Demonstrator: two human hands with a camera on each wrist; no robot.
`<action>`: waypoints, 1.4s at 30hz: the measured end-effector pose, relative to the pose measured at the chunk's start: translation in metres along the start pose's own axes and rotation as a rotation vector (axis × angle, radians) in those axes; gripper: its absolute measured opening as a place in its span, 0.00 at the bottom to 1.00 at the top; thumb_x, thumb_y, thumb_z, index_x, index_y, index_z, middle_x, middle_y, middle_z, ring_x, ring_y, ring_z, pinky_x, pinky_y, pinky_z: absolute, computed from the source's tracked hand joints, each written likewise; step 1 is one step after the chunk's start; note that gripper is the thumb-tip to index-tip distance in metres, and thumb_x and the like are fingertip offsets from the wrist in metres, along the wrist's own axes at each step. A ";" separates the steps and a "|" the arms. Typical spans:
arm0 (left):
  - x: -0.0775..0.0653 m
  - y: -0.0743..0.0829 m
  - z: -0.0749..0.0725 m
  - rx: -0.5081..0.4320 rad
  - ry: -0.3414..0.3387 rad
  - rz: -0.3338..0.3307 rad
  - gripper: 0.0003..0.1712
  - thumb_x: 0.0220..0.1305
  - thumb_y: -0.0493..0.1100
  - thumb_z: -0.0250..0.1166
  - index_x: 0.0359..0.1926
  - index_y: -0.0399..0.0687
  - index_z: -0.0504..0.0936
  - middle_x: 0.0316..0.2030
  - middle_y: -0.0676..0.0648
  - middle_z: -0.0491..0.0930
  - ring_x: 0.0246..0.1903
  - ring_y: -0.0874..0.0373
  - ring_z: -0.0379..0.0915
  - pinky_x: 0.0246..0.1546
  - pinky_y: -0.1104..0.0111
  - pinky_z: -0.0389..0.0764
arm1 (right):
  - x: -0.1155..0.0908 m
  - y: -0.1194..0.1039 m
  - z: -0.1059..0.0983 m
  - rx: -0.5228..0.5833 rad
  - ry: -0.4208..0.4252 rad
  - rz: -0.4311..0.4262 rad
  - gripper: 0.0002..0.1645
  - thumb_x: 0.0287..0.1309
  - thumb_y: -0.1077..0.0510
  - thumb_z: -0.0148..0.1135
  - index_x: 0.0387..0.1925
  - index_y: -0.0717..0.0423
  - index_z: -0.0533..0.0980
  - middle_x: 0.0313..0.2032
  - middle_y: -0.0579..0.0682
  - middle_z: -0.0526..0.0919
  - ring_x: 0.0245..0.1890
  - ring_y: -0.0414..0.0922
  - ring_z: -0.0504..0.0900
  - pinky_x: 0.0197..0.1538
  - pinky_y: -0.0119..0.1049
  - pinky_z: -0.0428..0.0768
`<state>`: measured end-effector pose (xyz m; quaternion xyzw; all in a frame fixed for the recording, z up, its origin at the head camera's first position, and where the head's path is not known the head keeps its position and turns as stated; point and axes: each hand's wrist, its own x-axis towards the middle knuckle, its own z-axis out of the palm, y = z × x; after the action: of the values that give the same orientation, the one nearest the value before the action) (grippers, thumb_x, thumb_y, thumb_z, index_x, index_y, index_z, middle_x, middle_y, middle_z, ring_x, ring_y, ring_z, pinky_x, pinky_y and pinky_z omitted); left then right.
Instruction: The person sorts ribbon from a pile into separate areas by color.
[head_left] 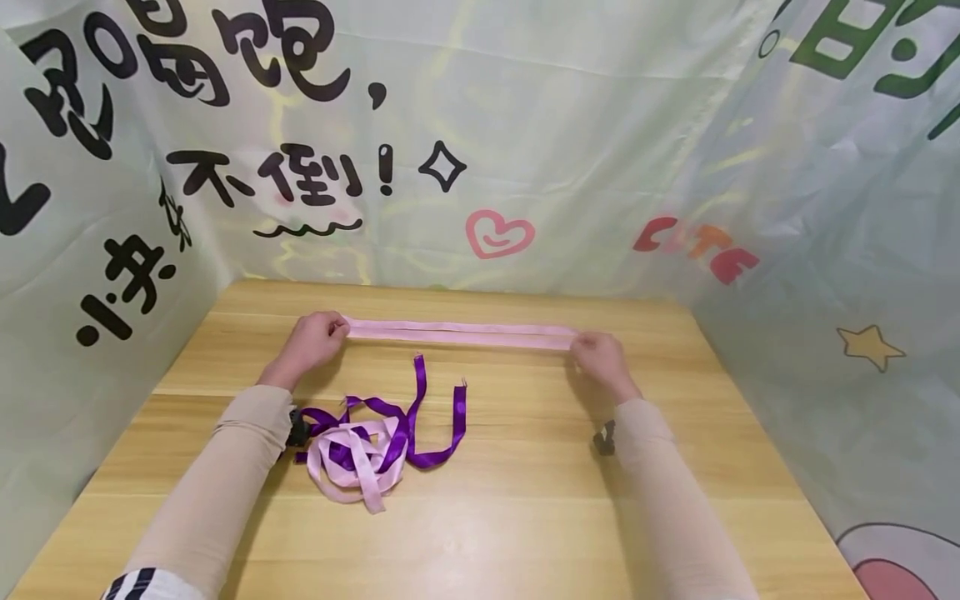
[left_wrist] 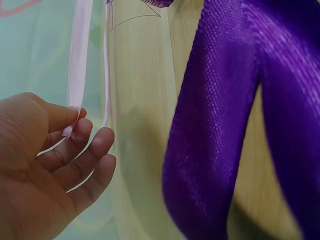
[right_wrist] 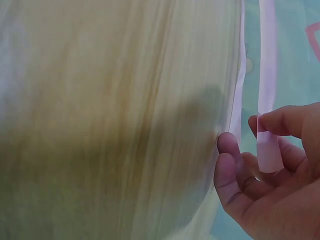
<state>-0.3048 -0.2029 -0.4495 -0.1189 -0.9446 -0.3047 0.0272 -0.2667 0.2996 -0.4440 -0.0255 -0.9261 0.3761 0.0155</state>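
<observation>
Two pale pink ribbon strips (head_left: 480,340) run side by side, drawn straight between the hands above the far part of the table. At their left end the left hand (head_left: 309,343) pinches the ribbon; in the left wrist view a short ribbon tip (left_wrist: 67,131) pokes out between thumb and forefinger. The right hand (head_left: 602,360) pinches the other end, where a cut ribbon end (right_wrist: 270,157) hangs past the thumb in the right wrist view. Below the left hand, a loose pile of pink ribbon (head_left: 367,477) and purple ribbon (head_left: 442,460) lies on the tabletop.
The wooden table (head_left: 525,517) is enclosed by printed fabric (head_left: 585,150) at the back and both sides. Purple ribbon (left_wrist: 205,150) looms large near the left wrist camera. A dark wrist device (head_left: 298,427) sits close to the pile.
</observation>
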 end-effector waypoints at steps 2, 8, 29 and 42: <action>0.001 -0.001 0.000 -0.007 -0.006 -0.013 0.15 0.79 0.39 0.55 0.51 0.32 0.84 0.41 0.35 0.85 0.38 0.44 0.77 0.46 0.51 0.78 | 0.003 0.002 0.001 -0.012 -0.012 -0.006 0.17 0.70 0.59 0.53 0.46 0.66 0.83 0.44 0.65 0.86 0.39 0.52 0.81 0.46 0.45 0.81; 0.004 -0.003 0.000 -0.018 -0.028 -0.046 0.17 0.80 0.40 0.52 0.53 0.32 0.82 0.43 0.34 0.84 0.40 0.44 0.77 0.46 0.52 0.78 | 0.013 0.006 -0.001 -0.069 -0.024 -0.029 0.18 0.72 0.60 0.51 0.48 0.68 0.82 0.51 0.68 0.85 0.50 0.62 0.82 0.58 0.58 0.81; 0.017 -0.007 0.010 0.033 -0.057 -0.119 0.17 0.78 0.42 0.56 0.50 0.33 0.84 0.46 0.32 0.85 0.47 0.38 0.79 0.54 0.45 0.78 | 0.032 0.016 -0.004 -0.204 -0.001 -0.046 0.19 0.65 0.60 0.55 0.47 0.71 0.83 0.47 0.70 0.87 0.48 0.65 0.85 0.56 0.58 0.83; 0.021 -0.008 0.014 0.088 -0.018 -0.148 0.14 0.77 0.43 0.58 0.45 0.37 0.85 0.41 0.36 0.85 0.38 0.44 0.77 0.42 0.53 0.76 | 0.033 0.016 -0.003 -0.237 0.011 -0.019 0.17 0.64 0.60 0.57 0.46 0.68 0.84 0.48 0.67 0.88 0.50 0.64 0.84 0.58 0.59 0.81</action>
<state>-0.3271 -0.1964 -0.4630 -0.0503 -0.9635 -0.2629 0.0014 -0.2994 0.3158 -0.4526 -0.0203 -0.9642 0.2637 0.0209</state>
